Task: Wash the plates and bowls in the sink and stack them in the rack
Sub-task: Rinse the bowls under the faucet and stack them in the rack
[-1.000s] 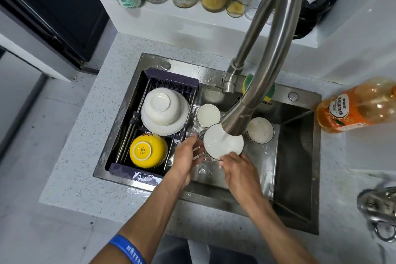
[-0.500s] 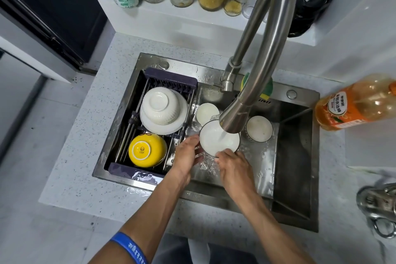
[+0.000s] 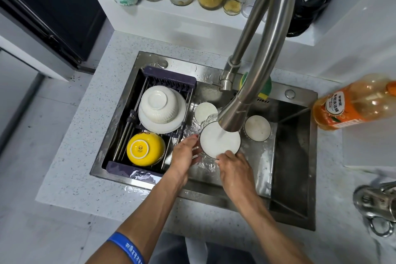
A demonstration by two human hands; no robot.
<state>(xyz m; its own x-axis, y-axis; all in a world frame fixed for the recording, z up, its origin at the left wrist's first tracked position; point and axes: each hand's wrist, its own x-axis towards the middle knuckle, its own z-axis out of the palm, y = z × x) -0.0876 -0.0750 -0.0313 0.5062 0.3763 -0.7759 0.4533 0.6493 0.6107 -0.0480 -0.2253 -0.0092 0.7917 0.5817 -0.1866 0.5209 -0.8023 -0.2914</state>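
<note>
Mid-frame under the running faucet [image 3: 252,53], the left hand [image 3: 184,153] and right hand [image 3: 232,168] pinch the wet small plate [image 3: 216,141] by its rim, so it may slip into the sink [image 3: 293,156] and chip

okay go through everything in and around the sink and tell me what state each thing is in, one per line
Faucet: running, water hitting the plate.
Plate: under the stream, held by both hands.
Left hand: gripping the plate's left edge.
Right hand: gripping its near edge.
Yellow bowl: upside down in the rack.
White bowl: upside down on a white plate in the rack.
Two small dishes: lying in the sink.
</note>
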